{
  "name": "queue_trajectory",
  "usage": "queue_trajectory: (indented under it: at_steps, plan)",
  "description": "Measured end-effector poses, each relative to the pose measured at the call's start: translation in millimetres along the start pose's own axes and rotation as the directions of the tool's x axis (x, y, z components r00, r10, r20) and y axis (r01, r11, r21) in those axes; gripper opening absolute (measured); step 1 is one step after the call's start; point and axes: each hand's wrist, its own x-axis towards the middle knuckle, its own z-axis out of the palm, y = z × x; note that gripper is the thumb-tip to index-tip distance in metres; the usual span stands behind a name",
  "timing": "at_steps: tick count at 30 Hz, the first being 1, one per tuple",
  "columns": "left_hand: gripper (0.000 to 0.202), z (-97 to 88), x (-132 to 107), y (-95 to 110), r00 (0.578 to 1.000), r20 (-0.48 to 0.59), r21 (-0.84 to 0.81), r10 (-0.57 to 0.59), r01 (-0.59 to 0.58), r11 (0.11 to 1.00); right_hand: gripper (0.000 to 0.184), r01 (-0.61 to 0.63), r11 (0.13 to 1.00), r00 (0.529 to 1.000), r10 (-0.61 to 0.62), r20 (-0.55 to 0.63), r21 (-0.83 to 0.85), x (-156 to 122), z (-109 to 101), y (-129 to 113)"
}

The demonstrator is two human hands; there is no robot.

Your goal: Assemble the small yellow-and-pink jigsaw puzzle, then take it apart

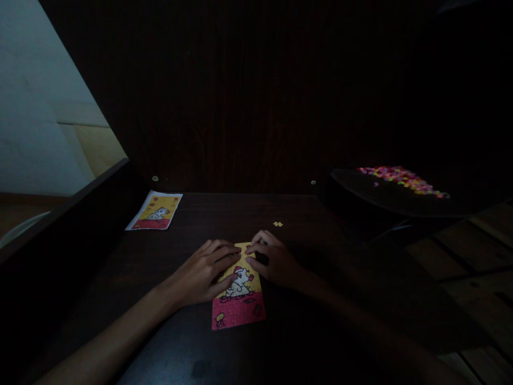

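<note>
A jigsaw puzzle (239, 310) lies on the dark table, yellow above and pink-red below, with a white cartoon animal in a red cap. Across its upper left part rests my left hand (212, 270), fingers stretched out and thumb over the picture. My right hand (276, 259) touches the upper right edge with bent fingers; its thumb and forefinger tips are a little apart, and I see no separate piece between them. Both hands cover parts of the upper puzzle. Just beyond my right hand, a loose yellow puzzle piece (278, 224) lies on the table.
At the back left lies a printed sheet (156, 213) with a matching picture. A dark round surface (360, 187) on the right carries a heap of colourful small bits (404, 179). A dark upright panel (240, 107) closes the back, and a raised side board (80, 198) borders the left.
</note>
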Motion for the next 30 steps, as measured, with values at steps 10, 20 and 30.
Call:
queue_trajectory:
  at_steps: [10,20,30]
  plan:
    - [0.033,0.7,-1,-1,1.0,0.015,0.006,-0.012,0.012,1.0,0.007,-0.021,1.0,0.999,0.021,0.026,-0.018,1,-1,-3]
    - [0.037,2.5,-2,-1,1.0,0.009,0.005,0.001,-0.001,1.0,0.007,0.059,0.997,0.998,-0.06,-0.014,-0.041,0,0,0]
    - [0.037,0.5,0,-1,0.998,0.058,0.019,0.003,-0.004,1.0,0.013,0.223,0.973,0.971,-0.227,-0.07,-0.059,-3,-8,7]
